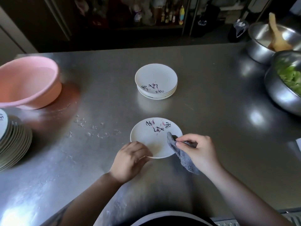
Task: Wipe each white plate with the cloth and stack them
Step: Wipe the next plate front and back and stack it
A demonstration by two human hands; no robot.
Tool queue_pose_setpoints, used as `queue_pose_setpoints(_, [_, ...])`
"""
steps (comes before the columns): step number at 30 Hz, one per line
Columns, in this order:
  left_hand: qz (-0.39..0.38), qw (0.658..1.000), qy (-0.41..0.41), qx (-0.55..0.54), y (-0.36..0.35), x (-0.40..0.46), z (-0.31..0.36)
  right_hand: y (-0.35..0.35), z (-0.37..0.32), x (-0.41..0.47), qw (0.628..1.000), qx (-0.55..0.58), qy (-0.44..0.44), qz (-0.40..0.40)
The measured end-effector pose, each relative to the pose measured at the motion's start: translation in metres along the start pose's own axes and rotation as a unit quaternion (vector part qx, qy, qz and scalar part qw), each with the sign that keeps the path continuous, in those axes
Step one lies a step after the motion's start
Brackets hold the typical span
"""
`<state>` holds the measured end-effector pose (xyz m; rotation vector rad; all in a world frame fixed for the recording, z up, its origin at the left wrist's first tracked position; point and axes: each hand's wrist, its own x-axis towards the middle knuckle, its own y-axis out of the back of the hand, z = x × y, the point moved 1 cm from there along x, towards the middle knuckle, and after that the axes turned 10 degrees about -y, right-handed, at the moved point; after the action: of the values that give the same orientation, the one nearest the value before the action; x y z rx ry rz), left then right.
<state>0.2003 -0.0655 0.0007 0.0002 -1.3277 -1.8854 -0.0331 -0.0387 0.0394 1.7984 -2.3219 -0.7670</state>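
A white plate (154, 136) with black and pink lettering is in front of me over the steel counter (211, 111). My left hand (130, 158) grips its near left rim. My right hand (197, 148) pinches a grey cloth (179, 152) that lies over the plate's right edge and hangs down beside it. Farther back in the middle stands a short stack of the same white plates (156, 81). A taller stack of plates (11, 141) sits at the left edge.
A pink plastic basin (27, 82) stands at the back left. Water drops (91, 129) dot the counter left of the held plate. At the right are a steel bowl of green leaves (286, 85) and another steel bowl (267, 39) holding a wooden spoon.
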Motion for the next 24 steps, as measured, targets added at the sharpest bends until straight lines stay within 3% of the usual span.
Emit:
queue_pose_setpoints(4, [0.091,0.994,0.052,-0.026,0.022,0.028,0.002,0.008,-0.035,0.006,0.997,0.049,0.05,0.017])
queue_pose_setpoints(7, [0.143,0.973,0.166,-0.077,0.039,0.045,0.005,0.012,-0.067,0.01,0.993,0.08,0.081,0.013])
queue_pose_setpoints(9, [0.188,0.94,0.25,-0.136,0.051,0.054,0.008,0.015,-0.086,0.012,0.99,0.096,0.102,0.014])
queue_pose_setpoints(12, [0.253,0.889,0.292,-0.245,0.078,0.07,0.014,0.02,-0.111,0.015,0.983,0.117,0.139,0.025])
queue_pose_setpoints(19, [0.387,0.734,0.327,-0.453,0.129,0.107,0.034,0.018,-0.167,0.021,0.947,0.071,0.284,0.135])
queue_pose_setpoints(24, [0.415,0.674,0.326,-0.517,0.133,0.118,0.047,0.006,-0.172,0.021,0.929,0.022,0.319,0.187])
